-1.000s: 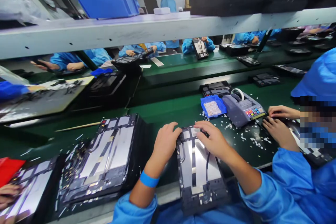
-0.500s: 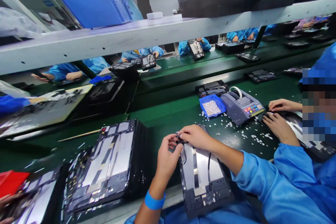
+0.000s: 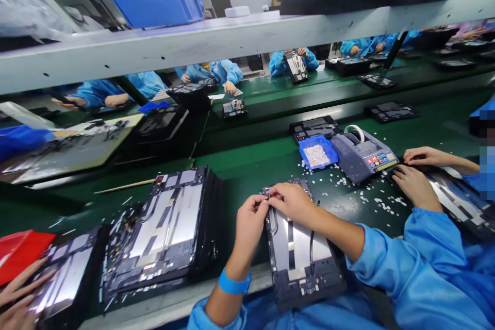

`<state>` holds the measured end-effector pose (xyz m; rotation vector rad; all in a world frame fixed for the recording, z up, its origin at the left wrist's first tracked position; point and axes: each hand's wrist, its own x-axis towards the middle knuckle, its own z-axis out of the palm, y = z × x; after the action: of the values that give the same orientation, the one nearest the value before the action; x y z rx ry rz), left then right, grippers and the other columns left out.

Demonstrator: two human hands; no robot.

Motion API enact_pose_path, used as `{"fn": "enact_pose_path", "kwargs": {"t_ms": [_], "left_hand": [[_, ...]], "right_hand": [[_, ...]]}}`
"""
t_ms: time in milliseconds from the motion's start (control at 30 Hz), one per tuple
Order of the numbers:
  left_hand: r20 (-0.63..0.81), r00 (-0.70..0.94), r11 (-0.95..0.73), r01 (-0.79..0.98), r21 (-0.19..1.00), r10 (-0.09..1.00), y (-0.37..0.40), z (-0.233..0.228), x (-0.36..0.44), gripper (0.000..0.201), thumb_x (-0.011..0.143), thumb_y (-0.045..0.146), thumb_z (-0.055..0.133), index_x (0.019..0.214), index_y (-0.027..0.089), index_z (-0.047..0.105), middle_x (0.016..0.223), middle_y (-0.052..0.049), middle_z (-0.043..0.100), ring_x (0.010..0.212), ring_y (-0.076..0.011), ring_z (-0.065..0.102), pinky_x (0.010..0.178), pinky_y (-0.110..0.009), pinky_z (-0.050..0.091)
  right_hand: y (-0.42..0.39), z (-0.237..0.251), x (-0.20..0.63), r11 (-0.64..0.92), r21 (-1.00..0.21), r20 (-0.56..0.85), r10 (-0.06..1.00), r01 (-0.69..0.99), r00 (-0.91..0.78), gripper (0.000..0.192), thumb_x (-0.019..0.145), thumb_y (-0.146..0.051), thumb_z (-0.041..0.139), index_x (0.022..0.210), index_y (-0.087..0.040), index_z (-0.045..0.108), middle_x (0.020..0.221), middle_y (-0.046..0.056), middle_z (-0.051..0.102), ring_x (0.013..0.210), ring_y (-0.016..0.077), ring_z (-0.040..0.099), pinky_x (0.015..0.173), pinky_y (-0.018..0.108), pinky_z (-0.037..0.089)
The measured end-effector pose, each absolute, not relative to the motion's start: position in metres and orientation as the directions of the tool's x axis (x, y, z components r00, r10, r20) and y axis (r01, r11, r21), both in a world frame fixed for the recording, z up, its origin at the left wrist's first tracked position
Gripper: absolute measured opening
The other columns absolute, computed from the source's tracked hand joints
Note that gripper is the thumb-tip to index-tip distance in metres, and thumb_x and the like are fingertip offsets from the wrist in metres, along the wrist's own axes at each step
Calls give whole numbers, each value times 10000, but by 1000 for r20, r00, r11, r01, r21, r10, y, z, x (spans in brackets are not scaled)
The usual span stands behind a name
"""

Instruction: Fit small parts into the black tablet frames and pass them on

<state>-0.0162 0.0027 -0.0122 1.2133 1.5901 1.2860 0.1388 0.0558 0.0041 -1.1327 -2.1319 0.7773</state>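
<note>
An opened tablet [image 3: 323, 278] with silver battery panels and black cables lies in front of me, its lower end by my lap. Over its far left corner my left hand [image 3: 249, 221], with a blue wristband [image 3: 234, 283] below it, has thumb and fingers pinched. My right hand [image 3: 292, 203] reaches across from the right, its fingertips pinched against those of my left. Whatever the fingertips hold is too small and covered to make out. To the left stands a stack of similar opened tablets [image 3: 185, 216].
A tape dispenser [image 3: 359, 154] and a blue tray [image 3: 317, 153] of small white pieces stand beyond the tablet, with white bits scattered around. Co-workers' hands [image 3: 415, 185] work at right, others at left and across the line. A shelf edge [image 3: 232, 44] crosses above.
My left fingers, spread before, have closed to a pinch beside my right fingertips. Across the line, a co-worker has lowered a device onto the green surface. The view has shifted slightly.
</note>
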Motion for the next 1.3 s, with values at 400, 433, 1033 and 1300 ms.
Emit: {"fn": "enact_pose_path", "kwargs": {"t_ms": [400, 433, 1033, 1300], "left_hand": [[-33, -276, 64, 104, 993, 961, 3, -12, -14, 145, 772, 318, 675, 834, 188, 684, 793, -14, 694, 738, -175, 625, 674, -268, 477], [-35, -291, 64, 90, 994, 956, 3, -13, -14, 146, 772, 319, 676, 837, 188, 680, 791, -12, 689, 737, -173, 624, 674, -266, 477], [17, -280, 54, 243, 968, 960, -5, -8, -8, 145, 803, 329, 655, 835, 198, 707, 795, -25, 717, 717, -188, 634, 650, -282, 479], [-114, -327, 112, -24, 993, 938, 10, -23, -17, 171, 732, 327, 701, 802, 183, 643, 665, 34, 597, 560, -107, 480, 536, -226, 358]], "right_hand": [[54, 3, 140, 489, -674, 217, 847, 554, -485, 160, 939, -134, 614, 1011, -188, 747, 983, 56, 785, 896, 184, 706, 815, 263, 477], [52, 2, 140, 481, -682, 221, 854, 551, -472, 163, 940, -145, 625, 1048, -190, 739, 1008, 56, 785, 901, 182, 708, 829, 264, 483], [46, 11, 133, 506, -532, 246, 860, 679, -448, 128, 867, -119, 614, 789, -201, 673, 818, 33, 736, 768, 172, 646, 705, 258, 400], [124, 38, 228, 20, -352, 113, 993, 936, 21, 175, 940, -216, 558, 896, -166, 720, 863, 114, 740, 798, 236, 657, 687, 295, 386]]}}
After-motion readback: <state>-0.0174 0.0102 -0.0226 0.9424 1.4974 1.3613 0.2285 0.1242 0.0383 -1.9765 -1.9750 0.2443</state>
